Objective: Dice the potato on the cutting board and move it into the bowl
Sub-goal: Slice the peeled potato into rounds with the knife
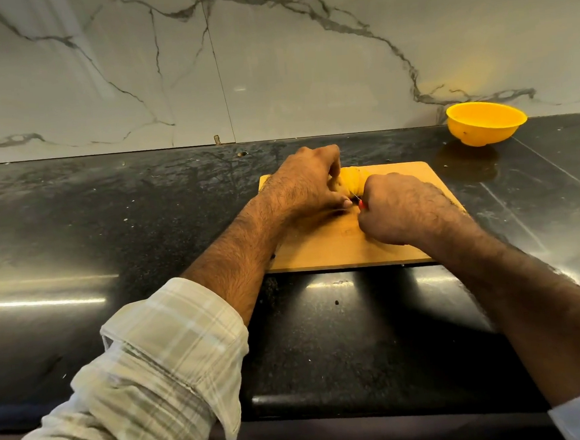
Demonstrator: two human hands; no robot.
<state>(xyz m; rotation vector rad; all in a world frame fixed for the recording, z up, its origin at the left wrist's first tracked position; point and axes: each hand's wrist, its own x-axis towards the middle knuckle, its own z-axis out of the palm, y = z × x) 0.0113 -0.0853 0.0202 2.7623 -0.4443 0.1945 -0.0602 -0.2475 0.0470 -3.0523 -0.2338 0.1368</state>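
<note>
Head view, over a kitchen counter: we see our two hands meet on one rectangular wooden cutting board (335, 244), and they cover most of what matters. Our left hand (308, 182) is curled over the single yellowish peeled potato (351, 180), fingers and thumb gripping it; only a small rounded hump of it shows between our hands, at the board's far side, so we cannot tell whether it is already cut. Our right hand (397, 207) is clenched around a red-handled knife (361, 204), of which only a red sliver and a thin glint of blade appear beside the left thumb. One round yellow plastic bowl (486, 123) stands well apart at the right rear of the polished black stone countertop (110, 215), against the white grey-veined marble wall (270, 49); its inside is hard to make out. One rolled plaid shirt sleeve (161, 359) shows on our left arm; the right cuff is cut off by the frame's corner.
</note>
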